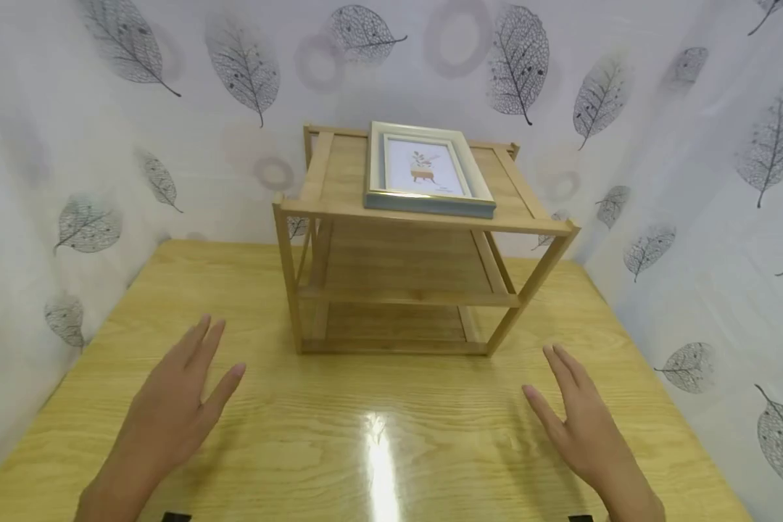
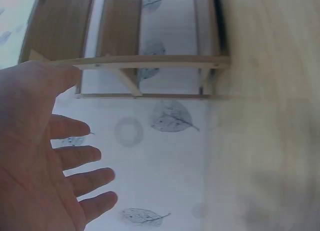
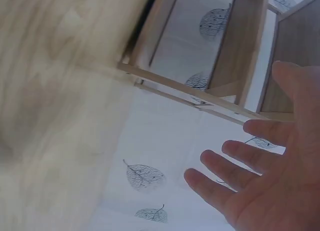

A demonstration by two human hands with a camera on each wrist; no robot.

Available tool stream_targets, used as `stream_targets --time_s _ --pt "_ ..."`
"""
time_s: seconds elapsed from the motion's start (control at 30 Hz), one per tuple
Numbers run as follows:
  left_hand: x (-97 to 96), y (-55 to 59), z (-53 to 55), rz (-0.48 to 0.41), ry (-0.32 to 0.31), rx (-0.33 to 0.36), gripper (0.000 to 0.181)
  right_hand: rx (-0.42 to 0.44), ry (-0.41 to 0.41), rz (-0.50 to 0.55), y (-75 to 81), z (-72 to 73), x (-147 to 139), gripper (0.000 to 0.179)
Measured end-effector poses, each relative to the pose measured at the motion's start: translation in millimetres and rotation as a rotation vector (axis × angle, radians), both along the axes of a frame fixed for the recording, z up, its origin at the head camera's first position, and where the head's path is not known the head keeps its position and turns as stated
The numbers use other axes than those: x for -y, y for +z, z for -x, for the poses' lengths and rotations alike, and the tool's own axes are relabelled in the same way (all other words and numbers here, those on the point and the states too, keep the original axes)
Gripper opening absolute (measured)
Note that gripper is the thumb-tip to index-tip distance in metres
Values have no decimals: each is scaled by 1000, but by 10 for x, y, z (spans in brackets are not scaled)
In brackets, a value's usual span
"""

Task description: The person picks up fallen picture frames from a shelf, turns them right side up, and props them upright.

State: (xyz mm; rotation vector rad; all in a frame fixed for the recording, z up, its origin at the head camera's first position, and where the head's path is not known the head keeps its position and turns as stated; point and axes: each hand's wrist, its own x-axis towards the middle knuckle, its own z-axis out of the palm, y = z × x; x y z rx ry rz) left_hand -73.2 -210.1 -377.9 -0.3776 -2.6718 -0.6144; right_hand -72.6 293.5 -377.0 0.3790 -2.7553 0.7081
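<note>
In the head view a three-tier wooden shelf rack stands at the back of the table. On its top shelf lies a picture frame, face up, with a cream border and a small potted-plant print. My left hand hovers over the table to the front left of the rack, fingers straight and thumb spread, holding nothing. To the front right is my right hand, its fingers likewise extended and nothing in it. Both wrist views show the palms facing the rack's sides, apart from it.
The light wood-grain table carries a bright reflection near its front. A pale curtain printed with grey leaves surrounds the table at the back and both sides. The rack's lower shelves hold nothing visible.
</note>
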Motion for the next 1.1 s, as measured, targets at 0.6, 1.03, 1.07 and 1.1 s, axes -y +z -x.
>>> stream_targets --time_s 0.6,1.03,1.07,1.1 --pt "-35 902 154 -285 49 -28 52 -233 45 185 855 226 18 56" --pt "-264 1476 325 -334 106 -125 45 -323 -54 327 1548 413 167 38" --pt "-298 1525 348 -332 94 -136 46 -316 -54 336 1584 440 187 37" --pt "-334 1573 372 -335 78 -144 46 -312 -56 341 1619 469 210 37"
